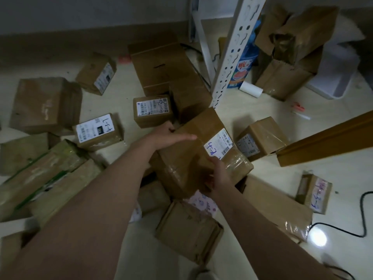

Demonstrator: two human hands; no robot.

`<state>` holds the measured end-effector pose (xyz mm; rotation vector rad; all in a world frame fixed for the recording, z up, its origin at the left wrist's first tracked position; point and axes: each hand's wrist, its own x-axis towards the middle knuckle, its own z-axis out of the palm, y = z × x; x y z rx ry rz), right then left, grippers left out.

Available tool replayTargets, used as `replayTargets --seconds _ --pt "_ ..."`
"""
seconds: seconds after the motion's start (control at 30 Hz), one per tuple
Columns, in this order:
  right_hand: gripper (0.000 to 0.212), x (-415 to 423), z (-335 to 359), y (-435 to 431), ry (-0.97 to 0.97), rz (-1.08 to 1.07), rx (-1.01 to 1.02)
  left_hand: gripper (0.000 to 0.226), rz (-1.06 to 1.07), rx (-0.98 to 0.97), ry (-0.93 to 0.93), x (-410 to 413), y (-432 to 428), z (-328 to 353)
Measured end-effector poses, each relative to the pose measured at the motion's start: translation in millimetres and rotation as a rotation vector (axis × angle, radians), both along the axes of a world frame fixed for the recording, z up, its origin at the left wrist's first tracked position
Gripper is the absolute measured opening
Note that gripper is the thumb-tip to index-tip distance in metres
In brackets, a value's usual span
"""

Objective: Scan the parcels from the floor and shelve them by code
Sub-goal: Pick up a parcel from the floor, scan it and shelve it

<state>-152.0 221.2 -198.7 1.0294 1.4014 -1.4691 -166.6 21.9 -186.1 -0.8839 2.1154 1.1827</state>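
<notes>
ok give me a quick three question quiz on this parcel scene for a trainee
1. True or false: the left hand and the right hand are both on the big taped box.
2. The code handwritten on the small parcel left of that box reads: a) 4-3-7 b) 2-1-5 c) 9-6-8
3. Fill in: beside the foot of the white shelf post lies a white paper ___.
Key: 1 true; 2 a; 3 roll.

Left hand (pixel 171 136) flat, right hand (pixel 218 177) curled.
</notes>
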Motion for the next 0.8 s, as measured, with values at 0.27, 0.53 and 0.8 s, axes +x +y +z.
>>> replayTargets --seconds 0.27,0.53,0.8 --pt "0.034 19 163 21 0.145 -0.131 -0.025 0.054 0.421 0.259 0.066 73 21 162" --pt "0.037 69 394 55 0.231 -0.023 -0.077 0.069 0.720 0.381 0.186 170 67 388" --pt "0.035 174 604 86 0.402 -0.230 -0.227 0.092 0.780 0.418 0.415 251 106 626"
